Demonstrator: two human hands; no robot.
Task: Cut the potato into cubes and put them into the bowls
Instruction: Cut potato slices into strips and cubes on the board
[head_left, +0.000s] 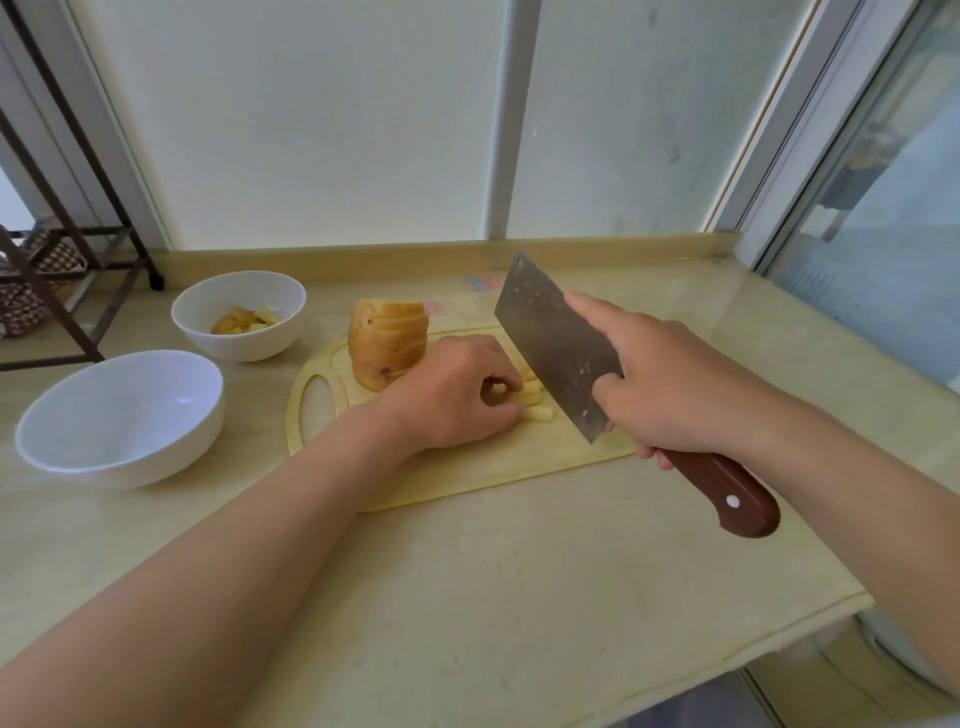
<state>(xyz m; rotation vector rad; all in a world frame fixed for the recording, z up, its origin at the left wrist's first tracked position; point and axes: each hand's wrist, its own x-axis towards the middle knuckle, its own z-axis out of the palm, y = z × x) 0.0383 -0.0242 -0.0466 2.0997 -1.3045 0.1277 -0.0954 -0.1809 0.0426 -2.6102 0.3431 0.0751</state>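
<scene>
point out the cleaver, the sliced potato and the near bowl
cleaver (550, 343): head view, on the flat of the blade
sliced potato (387, 345): head view, middle of the standing slices
near bowl (135, 465): head view, on its outer wall

Left grip (457, 389) palm down, fingers curled under, right grip (670, 379) clenched, forefinger extended forward

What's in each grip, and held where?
Right-hand grip: cleaver, by its wooden handle, index finger on the blade. Left-hand grip: potato strips, under curled fingertips.
</scene>
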